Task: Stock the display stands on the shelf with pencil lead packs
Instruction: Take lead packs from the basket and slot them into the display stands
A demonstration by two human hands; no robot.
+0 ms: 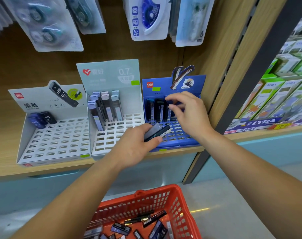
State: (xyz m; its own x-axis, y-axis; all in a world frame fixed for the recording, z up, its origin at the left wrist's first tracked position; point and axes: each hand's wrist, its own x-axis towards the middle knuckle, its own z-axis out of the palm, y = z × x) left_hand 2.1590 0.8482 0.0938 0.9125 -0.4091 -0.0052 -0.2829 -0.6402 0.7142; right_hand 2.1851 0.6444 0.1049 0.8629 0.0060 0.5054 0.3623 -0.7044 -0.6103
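The held packs (156, 132), two or three dark ones lying crosswise, were gripped in the left hand (134, 150) just above the front slots of the blue stand (164, 85). At the back of that stand a short row (158, 109) of dark packs stood upright, and the right hand (190, 112) was at its right end with thumb and fingers curled toward each other. The blur there hid whether it pinched a pack or only touched one. The likeliest slip was at that row: the packs stood close together, so a fingertip pushing one into its slot could tip a neighbour or seat the pack crooked across two slots. The left hand's bundle looked loosely stacked, and any easing of the thumb might let one slide off onto the shelf (43, 168) or the floor rather than into the basket (179, 209) below. Sorting was another risk, since the loose packs (120, 228) in the basket looked mixed, while the middle stand (112, 135) and left stand (57, 140) carried other brands and were mostly unfilled.
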